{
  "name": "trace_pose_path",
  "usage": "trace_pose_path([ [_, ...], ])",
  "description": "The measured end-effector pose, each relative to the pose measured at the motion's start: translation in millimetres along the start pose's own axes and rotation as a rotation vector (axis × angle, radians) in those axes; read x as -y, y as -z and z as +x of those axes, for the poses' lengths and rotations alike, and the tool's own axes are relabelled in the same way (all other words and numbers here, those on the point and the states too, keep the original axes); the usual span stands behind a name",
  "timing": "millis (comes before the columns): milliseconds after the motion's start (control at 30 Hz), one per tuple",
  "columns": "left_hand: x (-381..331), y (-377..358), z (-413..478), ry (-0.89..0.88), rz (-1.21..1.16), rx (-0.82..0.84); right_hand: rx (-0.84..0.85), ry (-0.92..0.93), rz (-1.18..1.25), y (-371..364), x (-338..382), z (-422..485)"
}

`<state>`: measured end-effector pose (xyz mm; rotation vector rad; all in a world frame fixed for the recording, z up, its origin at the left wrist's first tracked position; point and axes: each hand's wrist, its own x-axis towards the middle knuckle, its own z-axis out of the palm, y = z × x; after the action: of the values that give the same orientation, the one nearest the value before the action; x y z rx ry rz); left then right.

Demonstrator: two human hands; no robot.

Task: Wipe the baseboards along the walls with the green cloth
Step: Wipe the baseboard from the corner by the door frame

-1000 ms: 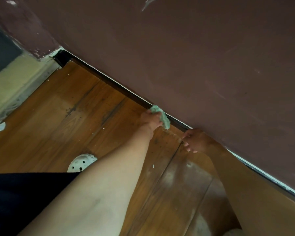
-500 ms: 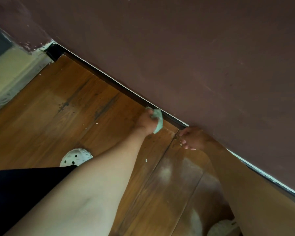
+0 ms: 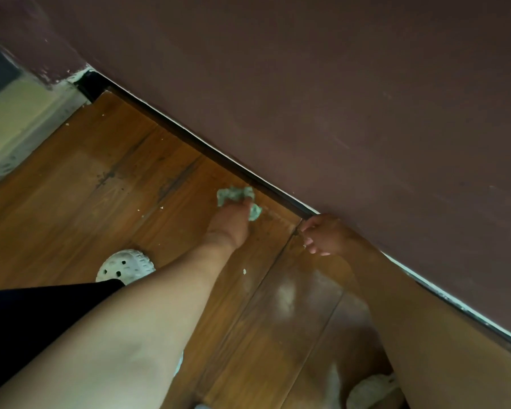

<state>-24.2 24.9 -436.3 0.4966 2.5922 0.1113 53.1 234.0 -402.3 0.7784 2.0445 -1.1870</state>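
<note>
My left hand (image 3: 229, 224) grips a crumpled green cloth (image 3: 235, 195) and presses it on the wooden floor, a short way off the dark baseboard (image 3: 189, 138). The baseboard runs diagonally under the maroon wall (image 3: 337, 98), from upper left to lower right. My right hand (image 3: 325, 235) rests on the floor right beside the baseboard, to the right of the cloth. Its fingers are loosely curled and hold nothing.
A white perforated shoe (image 3: 124, 265) sits on the floor to the left of my left arm, and another white item (image 3: 369, 391) shows at the bottom right. A pale threshold (image 3: 18, 119) lies at the far left. Small white flecks dot the floor (image 3: 86, 178).
My left hand has pulled the cloth off the baseboard and a little left onto the floor, and the cloth now bunches above my fingers. My right hand has stayed put.
</note>
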Motion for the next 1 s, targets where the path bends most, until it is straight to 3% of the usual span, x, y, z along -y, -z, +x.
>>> trace_pose_path([
  [200, -52.5, -29.8, -22.6, -0.517, -0.004, 0.148, -0.01, -0.004, -0.021, 1.1, 2.0, -9.2],
  [433, -33.6, -11.4, -8.8, -0.183, 0.084, 0.021, -0.037, -0.033, -0.006, 5.3, -13.6, -23.2],
  [500, -36.4, -12.9, -11.0, -0.23, 0.096, 0.054, -0.045, -0.061, -0.021, 7.5, -23.0, -27.6],
  [667, -66.3, -46.5, -32.5, -0.6, 0.062, 0.191, -0.073, -0.075, -0.007, 11.4, -37.8, -37.2],
  [733, -76.0, -54.4, -39.1, -0.654, 0.045, 0.223, -0.039, -0.066, -0.006, 9.3, -39.7, -42.0],
  [1000, -51.9, -30.0, -22.2, -0.102, 0.015, -0.038, -0.057, -0.069, 0.057, 10.2, -60.8, -43.6],
])
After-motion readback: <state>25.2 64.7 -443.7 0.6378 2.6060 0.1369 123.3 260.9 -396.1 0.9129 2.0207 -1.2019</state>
